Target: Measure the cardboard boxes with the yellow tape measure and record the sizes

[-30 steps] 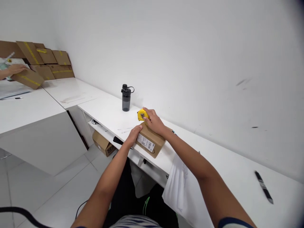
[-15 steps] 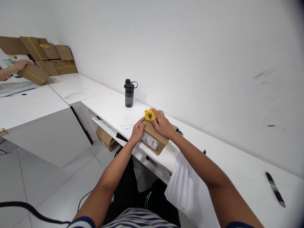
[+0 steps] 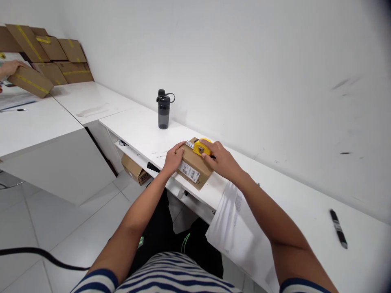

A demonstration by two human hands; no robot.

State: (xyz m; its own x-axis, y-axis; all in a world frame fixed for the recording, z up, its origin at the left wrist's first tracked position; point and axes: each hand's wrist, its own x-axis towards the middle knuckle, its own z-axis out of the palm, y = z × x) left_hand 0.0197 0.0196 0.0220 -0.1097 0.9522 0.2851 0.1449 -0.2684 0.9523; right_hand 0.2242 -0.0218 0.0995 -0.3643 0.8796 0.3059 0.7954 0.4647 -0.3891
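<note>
Measuring, by the look of it. Tape measure (image 3: 200, 146), one, yellow: centre of frame, atop one labelled carton (image 3: 198, 163), short blade (image 3: 190, 144) out toward the carton's left edge. Right hand (image 3: 224, 160): fingers grasping the case. Left hand (image 3: 174, 158): fingers gripping the carton's left corner, beside the blade's end. Next move, in judgement, calls for a steady blade end. Water bottle (image 3: 163, 110), one, above centre. Paper sheets (image 3: 227, 221), lower centre, uncountable. Pens, two: lower right (image 3: 338, 228), left edge (image 3: 21, 110). Stacked cartons (image 3: 51, 49), upper left, about seven. Co-worker's hand (image 3: 12, 67), one, on another carton (image 3: 32, 81).
</note>
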